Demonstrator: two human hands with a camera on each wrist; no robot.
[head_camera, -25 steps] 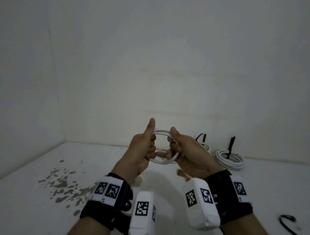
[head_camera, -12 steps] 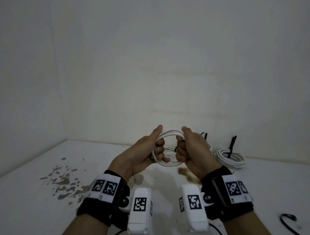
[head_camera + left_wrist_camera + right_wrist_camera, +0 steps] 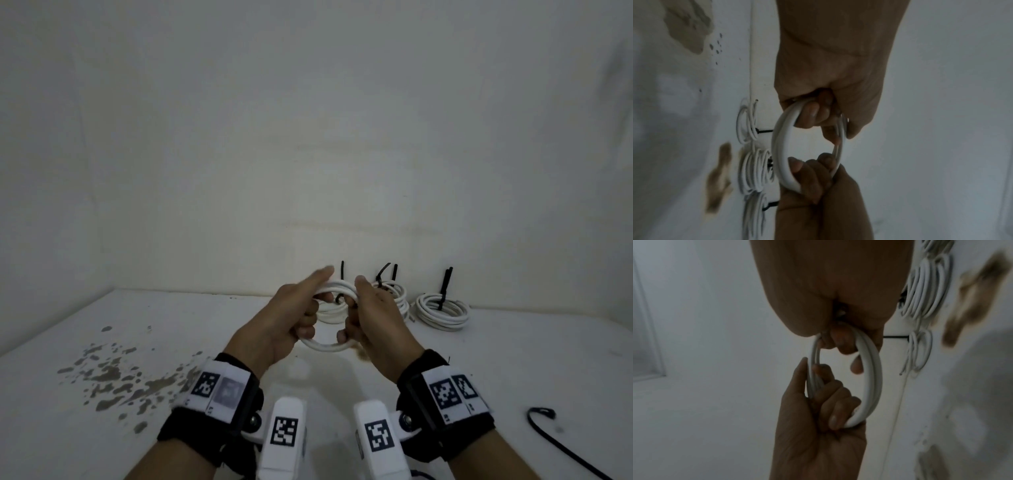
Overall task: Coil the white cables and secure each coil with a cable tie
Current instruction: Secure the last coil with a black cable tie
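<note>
White cable coil (image 3: 326, 346) between both fists — left hand (image 3: 287, 322) and right hand (image 3: 373, 317) clenched round opposite sides.

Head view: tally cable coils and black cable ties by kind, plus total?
White cable coils tied, lying by the wall: 3 (left, middle, right)
White cable coil untied, gripped in the left hand and right hand: 1
Black cable ties on those coils: 3 (first)
Loose black cable tie on the table, near right: 1
Total: 8
</note>
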